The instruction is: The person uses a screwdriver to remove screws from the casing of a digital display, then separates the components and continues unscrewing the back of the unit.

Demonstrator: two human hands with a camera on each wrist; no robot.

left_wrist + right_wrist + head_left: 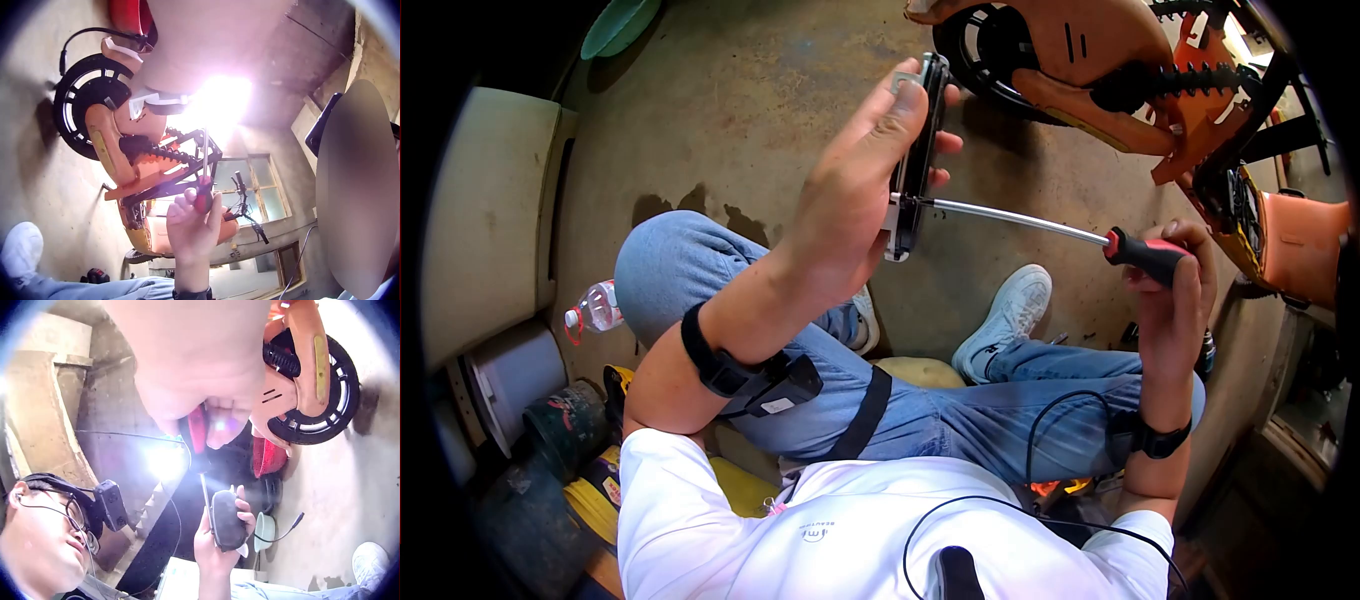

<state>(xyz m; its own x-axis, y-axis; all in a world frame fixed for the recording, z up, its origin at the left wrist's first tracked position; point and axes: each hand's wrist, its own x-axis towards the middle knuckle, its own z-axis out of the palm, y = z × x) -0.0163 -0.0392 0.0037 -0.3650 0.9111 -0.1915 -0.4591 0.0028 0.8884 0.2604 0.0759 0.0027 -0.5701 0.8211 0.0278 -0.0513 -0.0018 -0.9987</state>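
My left hand (855,195) grips a flat black part (918,150) and holds it upright, on edge, above my knees. In the right wrist view the same part (228,520) shows as a dark oval pad in that hand (212,550). My right hand (1175,300) is curled round the red-and-black handle of a screwdriver (1145,255). Its steel shaft (1010,218) runs left, and the tip touches the lower end of the black part. The left wrist view shows my right hand (190,228) holding the screwdriver (204,190) with its shaft pointing toward the camera.
An orange electric bike (1100,50) lies on the concrete floor ahead, its black wheel (78,103) near the part. My legs and a white shoe (1005,315) stretch below. A plastic bottle (595,310), paint cans (565,420), a cream case (485,220) and a green dish (615,25) are at the left.
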